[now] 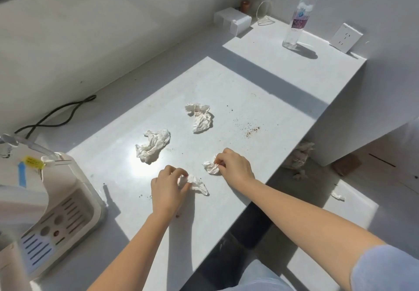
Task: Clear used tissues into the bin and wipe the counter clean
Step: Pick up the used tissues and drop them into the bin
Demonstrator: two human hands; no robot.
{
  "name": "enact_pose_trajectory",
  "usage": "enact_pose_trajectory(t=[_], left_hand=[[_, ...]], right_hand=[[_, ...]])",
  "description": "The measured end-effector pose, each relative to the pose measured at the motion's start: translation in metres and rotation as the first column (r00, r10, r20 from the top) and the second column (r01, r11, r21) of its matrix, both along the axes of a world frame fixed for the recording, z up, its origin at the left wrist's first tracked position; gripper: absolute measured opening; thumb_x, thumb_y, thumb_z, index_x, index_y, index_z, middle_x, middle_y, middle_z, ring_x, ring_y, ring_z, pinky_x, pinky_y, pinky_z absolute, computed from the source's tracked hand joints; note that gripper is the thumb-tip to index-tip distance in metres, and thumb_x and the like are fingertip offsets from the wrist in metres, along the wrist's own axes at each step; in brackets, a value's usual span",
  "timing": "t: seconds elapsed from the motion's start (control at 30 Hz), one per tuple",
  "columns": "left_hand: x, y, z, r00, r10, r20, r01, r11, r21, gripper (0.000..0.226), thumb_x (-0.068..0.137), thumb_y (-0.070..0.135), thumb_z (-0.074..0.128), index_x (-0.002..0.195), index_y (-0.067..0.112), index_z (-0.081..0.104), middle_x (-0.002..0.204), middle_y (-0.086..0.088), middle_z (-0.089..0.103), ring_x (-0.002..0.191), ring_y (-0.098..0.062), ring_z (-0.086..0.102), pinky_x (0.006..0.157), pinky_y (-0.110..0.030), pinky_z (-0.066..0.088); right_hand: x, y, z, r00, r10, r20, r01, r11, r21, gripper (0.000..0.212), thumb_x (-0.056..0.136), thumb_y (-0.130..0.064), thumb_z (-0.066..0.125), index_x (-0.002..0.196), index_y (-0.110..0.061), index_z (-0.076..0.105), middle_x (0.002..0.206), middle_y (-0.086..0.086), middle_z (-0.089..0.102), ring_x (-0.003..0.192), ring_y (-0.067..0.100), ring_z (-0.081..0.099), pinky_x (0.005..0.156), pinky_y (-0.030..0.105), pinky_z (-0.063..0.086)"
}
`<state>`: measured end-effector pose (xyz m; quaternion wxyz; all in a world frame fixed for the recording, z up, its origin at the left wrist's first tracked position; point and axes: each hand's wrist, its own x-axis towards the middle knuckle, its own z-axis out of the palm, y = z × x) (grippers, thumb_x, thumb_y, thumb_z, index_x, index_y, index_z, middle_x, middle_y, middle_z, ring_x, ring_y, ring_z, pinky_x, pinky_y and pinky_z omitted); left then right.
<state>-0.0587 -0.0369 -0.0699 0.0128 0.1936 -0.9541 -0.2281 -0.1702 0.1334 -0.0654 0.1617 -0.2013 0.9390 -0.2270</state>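
Observation:
Several crumpled white tissues lie on the pale counter (249,82). My left hand (166,187) pinches one small tissue (197,183) near the counter's front edge. To its right, my right hand (234,166) pinches another small tissue (210,167). Two larger stained tissues rest farther back: one (153,145) to the left, one (200,117) in the middle. Brown crumbs (251,130) speckle the counter to the right of them. No bin is in view.
A white appliance with a slotted drip tray (56,220) stands at the left front. A black cable (59,113) runs along the wall. A bottle with a purple cap (298,18), a white box (233,19) and a socket plate (345,36) stand at the back right. Debris (297,157) lies on the floor.

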Motion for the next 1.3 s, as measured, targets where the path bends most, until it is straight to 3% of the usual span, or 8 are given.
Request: enact_pose_trajectory(t=[0.17,0.3,0.5,0.63,0.73,0.9,1.1,1.3], left_hand=[[-0.009,0.031,0.014,0.993,-0.031,-0.113,0.045,0.992,0.122,0.011,0.079,0.028,0.066,0.086,0.023,0.060,0.082,0.008,0.057,0.078,-0.015,0.056,0.064,-0.030,0.040],[-0.007,0.087,0.025,0.986,-0.163,-0.031,0.166,0.960,0.227,0.020,0.086,0.041,0.052,0.073,0.027,0.047,0.068,0.009,0.054,0.063,-0.009,0.051,0.050,-0.023,0.031],[0.005,0.187,0.013,0.938,-0.295,0.181,0.115,0.758,0.643,0.025,0.084,0.032,0.050,0.067,0.013,0.048,0.059,0.007,0.050,0.056,-0.009,0.043,0.056,-0.026,0.035],[0.006,0.228,-0.027,0.853,-0.224,0.470,-0.300,0.527,0.795,0.024,0.087,0.014,0.045,0.063,0.013,0.043,0.060,-0.002,0.044,0.058,-0.015,0.038,0.054,-0.028,0.030],[0.004,0.242,-0.064,0.721,-0.117,0.683,-0.579,0.439,0.687,0.017,0.086,0.015,0.041,0.071,0.016,0.051,0.061,0.000,0.048,0.054,-0.013,0.040,0.052,-0.024,0.031],[0.002,0.246,-0.136,0.559,0.091,0.824,-0.794,0.345,0.501,0.018,0.091,0.027,0.047,0.076,0.023,0.056,0.069,0.001,0.055,0.060,-0.010,0.047,0.058,-0.023,0.038],[-0.006,0.236,-0.192,0.456,0.140,0.879,-0.869,0.281,0.406,0.022,0.093,0.033,0.042,0.094,0.017,0.057,0.077,0.000,0.061,0.063,-0.010,0.057,0.054,-0.022,0.041],[-0.023,0.235,-0.200,0.555,-0.094,0.827,-0.788,0.261,0.558,0.054,0.097,0.049,0.031,0.139,0.017,0.040,0.134,0.001,0.053,0.097,-0.015,0.062,0.077,-0.031,0.048]], right_hand=[[0.012,0.016,-0.001,0.951,-0.221,0.218,0.282,0.908,-0.309,0.019,0.088,-0.009,0.057,0.099,-0.022,0.066,0.098,-0.007,0.061,0.070,0.006,0.056,0.061,0.019,0.043],[0.017,0.059,0.002,0.845,-0.382,0.373,0.532,0.660,-0.531,0.026,0.084,-0.005,0.061,0.096,-0.028,0.061,0.088,-0.009,0.063,0.059,0.013,0.059,0.053,0.023,0.045],[0.015,0.151,-0.006,0.677,-0.629,0.382,0.709,0.418,-0.568,0.027,0.086,-0.005,0.063,0.086,-0.032,0.059,0.078,-0.003,0.064,0.056,0.002,0.060,0.058,0.023,0.054],[0.036,0.196,-0.053,0.497,-0.676,0.544,0.857,0.285,-0.429,0.018,0.088,0.000,0.059,0.085,-0.018,0.058,0.071,0.003,0.060,0.049,0.008,0.057,0.048,0.015,0.048],[0.060,0.215,-0.101,0.355,-0.665,0.657,0.935,0.250,-0.252,0.020,0.089,0.000,0.056,0.082,-0.018,0.055,0.069,0.004,0.058,0.055,0.014,0.056,0.048,0.015,0.050],[0.086,0.222,-0.182,0.169,-0.609,0.775,0.968,0.251,-0.014,0.010,0.090,-0.007,0.057,0.091,-0.017,0.055,0.080,0.003,0.060,0.059,0.012,0.060,0.052,0.017,0.051],[0.088,0.207,-0.228,-0.022,-0.537,0.843,0.982,0.145,0.118,0.025,0.092,-0.006,0.051,0.116,-0.011,0.051,0.103,0.009,0.061,0.068,0.016,0.065,0.057,0.020,0.054],[0.082,0.202,-0.229,-0.079,-0.459,0.885,0.981,0.124,0.152,0.046,0.098,-0.006,0.039,0.143,-0.013,0.032,0.136,0.012,0.050,0.100,0.030,0.065,0.076,0.030,0.051]])
